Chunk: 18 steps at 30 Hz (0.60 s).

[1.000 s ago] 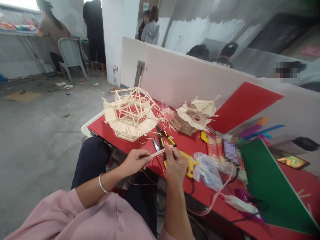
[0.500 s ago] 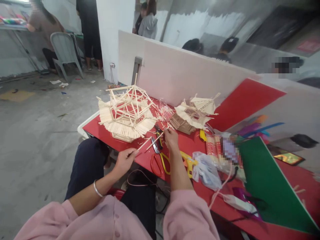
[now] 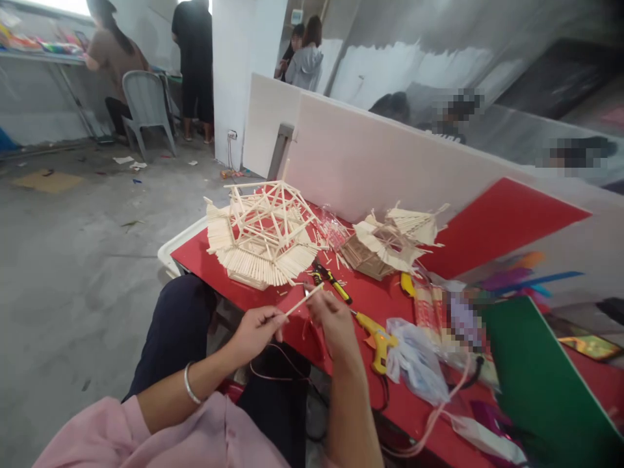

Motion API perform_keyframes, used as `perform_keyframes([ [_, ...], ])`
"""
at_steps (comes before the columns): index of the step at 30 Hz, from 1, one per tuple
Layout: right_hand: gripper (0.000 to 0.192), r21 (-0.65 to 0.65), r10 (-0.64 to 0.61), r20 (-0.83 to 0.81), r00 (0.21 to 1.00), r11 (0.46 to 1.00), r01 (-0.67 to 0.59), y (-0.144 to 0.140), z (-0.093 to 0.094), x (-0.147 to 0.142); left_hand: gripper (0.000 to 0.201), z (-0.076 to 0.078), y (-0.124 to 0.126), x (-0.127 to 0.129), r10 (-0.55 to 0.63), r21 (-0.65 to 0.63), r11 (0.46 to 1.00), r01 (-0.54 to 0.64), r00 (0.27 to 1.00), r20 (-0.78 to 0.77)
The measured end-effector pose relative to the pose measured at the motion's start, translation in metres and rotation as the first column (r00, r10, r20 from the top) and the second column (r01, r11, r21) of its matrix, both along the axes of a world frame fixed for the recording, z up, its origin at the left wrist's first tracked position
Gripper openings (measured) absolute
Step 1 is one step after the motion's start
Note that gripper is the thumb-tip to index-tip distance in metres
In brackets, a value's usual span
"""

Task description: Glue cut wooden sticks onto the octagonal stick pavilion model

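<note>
I hold a thin pale wooden stick (image 3: 303,300) between my two hands, just in front of the near edge of the red table (image 3: 380,305): my left hand (image 3: 256,331) pinches its lower end between thumb and fingertips, closed tight on it, and my right hand (image 3: 331,318) is curled around its upper end, fingers shut on the wood. I judge this to be the handling of a single stick, lining it up or readying it for trimming or gluing; the next move calls for a steady pinch, since the stick is slim, smooth and light and would snap or slip easily. Beyond my hands stands the domed stick frame (image 3: 266,234), an open lattice with a fringed skirt of flat slats, brittle-looking. To the right of my right hand lies the yellow glue gun (image 3: 375,335), hard plastic, and past it a crumpled translucent plastic bag (image 3: 416,357). Farther off sits a smaller stick roof model (image 3: 390,240), ragged-edged.
</note>
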State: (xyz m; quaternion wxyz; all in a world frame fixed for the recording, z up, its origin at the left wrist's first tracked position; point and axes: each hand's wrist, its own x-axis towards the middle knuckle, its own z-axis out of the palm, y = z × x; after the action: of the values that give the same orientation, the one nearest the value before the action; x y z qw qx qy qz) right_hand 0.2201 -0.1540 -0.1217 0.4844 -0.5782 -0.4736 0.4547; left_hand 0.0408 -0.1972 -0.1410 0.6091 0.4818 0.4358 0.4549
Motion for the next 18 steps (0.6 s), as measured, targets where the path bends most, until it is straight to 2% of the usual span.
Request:
perform_keyframes([
  [2, 0.043, 0.011, 0.012, -0.037, 0.999, 1.0, -0.012, -0.025, -0.003, -0.01, 0.038, 0.007, -0.002, -0.003, -0.013, 0.081, 0.996, 0.019, 0.997, -0.08],
  [4, 0.043, 0.034, -0.054, -0.085, 0.995, 0.998, 0.057, -0.035, -0.001, -0.017, 0.032, 0.015, -0.003, -0.011, 0.012, 0.126, 0.992, 0.004, 0.992, -0.127],
  [6, 0.044, 0.061, -0.157, -0.181, 0.971, 0.984, 0.17, -0.036, 0.006, -0.02, 0.026, 0.025, -0.005, -0.023, 0.071, 0.114, 0.992, -0.059, 0.992, -0.107],
  [8, 0.042, 0.086, -0.194, -0.298, 0.935, 0.97, 0.228, -0.034, 0.016, -0.022, 0.026, 0.035, -0.005, -0.035, 0.15, 0.082, 0.986, -0.147, 0.988, -0.029],
  [10, 0.038, 0.121, -0.113, -0.351, 0.93, 0.979, 0.165, -0.033, 0.023, -0.024, 0.031, 0.047, -0.003, -0.047, 0.244, 0.046, 0.967, -0.25, 0.964, 0.103],
  [13, 0.032, 0.228, 0.009, -0.3, 0.954, 0.972, 0.063, -0.032, 0.031, -0.026, 0.038, 0.065, 0.006, -0.061, 0.373, 0.025, 0.919, -0.395, 0.885, 0.278],
  [15, 0.028, 0.386, -0.074, -0.168, 0.983, 0.912, 0.135, -0.029, 0.04, -0.025, 0.038, 0.076, 0.014, -0.07, 0.409, 0.079, 0.889, -0.451, 0.86, 0.306],
  [16, 0.028, 0.495, -0.174, -0.06, 0.983, 0.85, 0.181, -0.029, 0.046, -0.024, 0.038, 0.08, 0.018, -0.073, 0.418, 0.121, 0.874, -0.47, 0.856, 0.304],
  [18, 0.033, 0.692, -0.393, 0.15, 0.907, 0.697, 0.187, -0.029, 0.062, -0.025, 0.036, 0.087, 0.025, -0.078, 0.429, 0.196, 0.847, -0.495, 0.853, 0.296],
])
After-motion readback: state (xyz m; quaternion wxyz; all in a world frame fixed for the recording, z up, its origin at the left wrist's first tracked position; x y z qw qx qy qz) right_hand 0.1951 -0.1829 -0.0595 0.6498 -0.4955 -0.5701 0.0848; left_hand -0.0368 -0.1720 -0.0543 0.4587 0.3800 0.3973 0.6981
